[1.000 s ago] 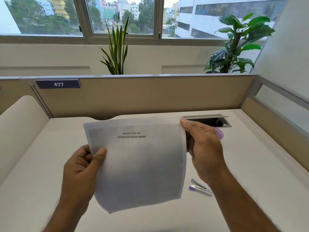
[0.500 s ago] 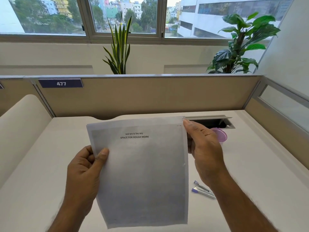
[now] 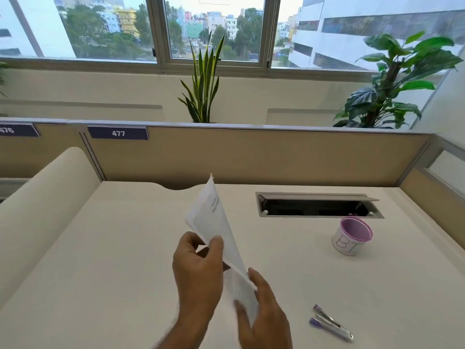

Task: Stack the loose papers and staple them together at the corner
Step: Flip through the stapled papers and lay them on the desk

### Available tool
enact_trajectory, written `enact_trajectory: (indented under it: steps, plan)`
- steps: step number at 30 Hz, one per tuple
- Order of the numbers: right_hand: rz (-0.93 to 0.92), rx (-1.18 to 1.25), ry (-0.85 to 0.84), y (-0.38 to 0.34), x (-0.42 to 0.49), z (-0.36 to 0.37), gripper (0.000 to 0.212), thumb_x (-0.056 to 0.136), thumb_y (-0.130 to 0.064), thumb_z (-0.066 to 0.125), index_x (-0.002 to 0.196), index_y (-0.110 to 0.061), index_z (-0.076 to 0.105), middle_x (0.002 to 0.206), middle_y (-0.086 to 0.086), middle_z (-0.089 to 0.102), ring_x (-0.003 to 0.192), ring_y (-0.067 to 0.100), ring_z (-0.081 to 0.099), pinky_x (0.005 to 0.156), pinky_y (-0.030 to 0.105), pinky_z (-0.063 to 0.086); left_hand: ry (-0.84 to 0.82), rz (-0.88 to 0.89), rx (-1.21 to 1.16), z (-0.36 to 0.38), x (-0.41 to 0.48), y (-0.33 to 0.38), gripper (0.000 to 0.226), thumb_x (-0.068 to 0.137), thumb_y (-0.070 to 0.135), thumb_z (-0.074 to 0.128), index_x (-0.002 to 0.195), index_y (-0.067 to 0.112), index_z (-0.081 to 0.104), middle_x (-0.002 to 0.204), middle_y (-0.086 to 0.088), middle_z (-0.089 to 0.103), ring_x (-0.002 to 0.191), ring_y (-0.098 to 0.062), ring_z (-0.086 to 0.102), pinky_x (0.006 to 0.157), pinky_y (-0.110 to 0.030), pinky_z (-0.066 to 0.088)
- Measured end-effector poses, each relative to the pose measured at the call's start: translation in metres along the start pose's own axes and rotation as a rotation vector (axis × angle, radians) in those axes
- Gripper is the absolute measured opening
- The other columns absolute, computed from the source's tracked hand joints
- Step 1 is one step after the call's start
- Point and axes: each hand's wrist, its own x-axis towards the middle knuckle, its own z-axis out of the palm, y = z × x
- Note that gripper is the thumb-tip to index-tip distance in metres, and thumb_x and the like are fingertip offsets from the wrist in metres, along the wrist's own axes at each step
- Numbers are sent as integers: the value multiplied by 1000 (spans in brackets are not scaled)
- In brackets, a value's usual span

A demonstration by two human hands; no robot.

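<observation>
Turned edge-on now, the papers (image 3: 214, 222) stand above the tabletop (image 3: 113, 248), pinched in the left hand (image 3: 198, 268); right hand (image 3: 264, 311) cups the lower edge, fingers spread. Stapler (image 3: 331, 322) lies right.

To my left the counter (image 3: 105, 248) lies bare, so my left hand (image 3: 198, 275) has open room there. On my right, the stapler (image 3: 329, 323) lies near my right hand (image 3: 264, 313), with a clear strip between them. Farther back stand the lilac cup (image 3: 352, 235) and the open cable slot (image 3: 317, 206). The partition (image 3: 251, 157) closes off the back, and the rounded divider (image 3: 42, 197) walls the left edge.
</observation>
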Motion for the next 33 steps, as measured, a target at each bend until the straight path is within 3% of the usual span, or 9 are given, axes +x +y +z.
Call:
enact_trajectory:
  steps: [3,7,10,12,14,18,24,28,33]
  plan:
    - [6,-4,128,21,20,-2,48,87,-23,58,110,-62,43,79,-35,61,71,5,67,57,0,41,-134,58,-25,11,10,-6,31,77,34,75,97,16,60,93,4,70,88,-16,72,70,-37,63]
    - [107,245,119,34,61,-20,30,89,-4,61,88,-34,64,76,-24,70,67,-1,66,57,9,48,-273,272,382,4,46,-44,86,62,77,58,128,25,40,136,14,41,125,0,45,98,-10,40]
    - [302,503,-10,46,93,-28,24,89,0,61,93,-22,69,80,-10,78,78,15,74,67,26,60,-225,38,584,-20,88,-93,104,66,82,45,143,13,31,150,-5,34,135,-21,39,113,-33,32]
    - [403,633,-80,53,113,-30,22,89,1,61,101,-16,68,91,2,79,82,23,76,73,37,62,-373,-258,492,-37,108,-115,81,78,67,54,135,10,48,137,-10,57,117,-28,60,102,-42,47]
    - [450,659,-160,62,132,-27,21,90,-1,61,103,-15,67,96,5,79,83,24,76,72,37,62,-503,-443,299,-47,119,-133,42,93,42,52,120,12,63,103,-10,77,88,-33,73,76,-43,57]
    - [474,583,-278,80,167,-7,22,91,-5,61,108,-18,65,101,2,77,85,20,76,70,31,61,-423,-353,289,-42,128,-154,24,98,8,48,114,13,65,73,-5,76,53,-16,62,43,-28,46]
    - [462,474,-164,111,212,39,18,86,-8,69,101,-17,65,102,3,75,85,17,74,73,30,61,-257,-208,460,-14,163,-174,16,96,10,50,106,19,60,88,4,68,85,-24,69,43,-22,52]
    - [461,362,-90,136,236,66,20,83,-9,72,99,-12,61,104,11,75,86,22,73,83,43,60,-271,-149,611,4,193,-188,23,96,11,48,114,9,62,81,7,62,72,-11,63,42,-19,50]
    - [394,192,-45,152,259,81,34,81,-12,75,111,-7,60,93,7,68,79,18,63,75,27,52,-273,-133,695,14,223,-199,27,95,14,48,116,6,62,83,0,66,81,-24,66,71,-43,59]
